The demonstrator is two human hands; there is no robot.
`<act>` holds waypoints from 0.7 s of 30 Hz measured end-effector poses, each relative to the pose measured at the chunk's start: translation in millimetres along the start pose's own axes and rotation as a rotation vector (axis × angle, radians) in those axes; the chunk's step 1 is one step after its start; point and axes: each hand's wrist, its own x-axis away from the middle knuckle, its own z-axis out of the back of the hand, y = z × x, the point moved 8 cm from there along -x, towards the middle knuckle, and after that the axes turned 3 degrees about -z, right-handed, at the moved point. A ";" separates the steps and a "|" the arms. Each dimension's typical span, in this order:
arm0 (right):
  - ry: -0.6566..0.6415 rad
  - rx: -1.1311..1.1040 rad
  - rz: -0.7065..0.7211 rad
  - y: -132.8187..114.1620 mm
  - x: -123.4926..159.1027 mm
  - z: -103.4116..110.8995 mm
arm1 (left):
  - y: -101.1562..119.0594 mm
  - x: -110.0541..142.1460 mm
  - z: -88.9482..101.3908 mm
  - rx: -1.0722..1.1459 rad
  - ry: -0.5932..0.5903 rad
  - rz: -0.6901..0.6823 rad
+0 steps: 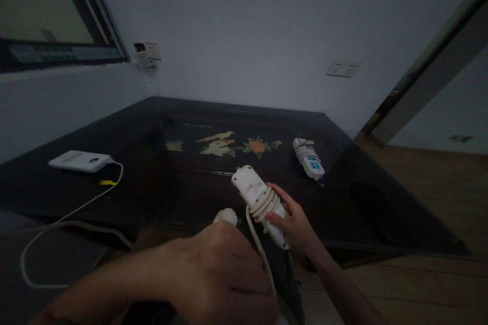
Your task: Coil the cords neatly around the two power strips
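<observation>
A blue-socketed strip point(314, 166) lies on the dark table point(175, 195), just beyond the right hand point(293, 221), which grips a white power strip point(249, 185) wound with cord point(263, 206) above the near edge. The left hand point(224, 269) is fisted around a mostly hidden white piece point(227, 215). Leftward, a white device point(78, 161) trails its cable point(89, 202) over that edge; tabletop stretches ahead to the wall point(244, 35).

Dim, flat, bluish-grey light; its source is unclear. The white strip point(249, 183) in the right fingers point(275, 219) stands out palest. Around them the desk point(190, 195) sinks nearly to black, faintly glossy; beyond, the wall point(244, 35) is dull grey. Nearer, the left fingers point(247, 270) look soft. Wide-angle distortion stretches the edges.
</observation>
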 end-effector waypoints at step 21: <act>-0.229 1.119 0.588 -41.4 49.7 -57.1 | -180.5 60.6 -8.2 0.465 0.048 0.874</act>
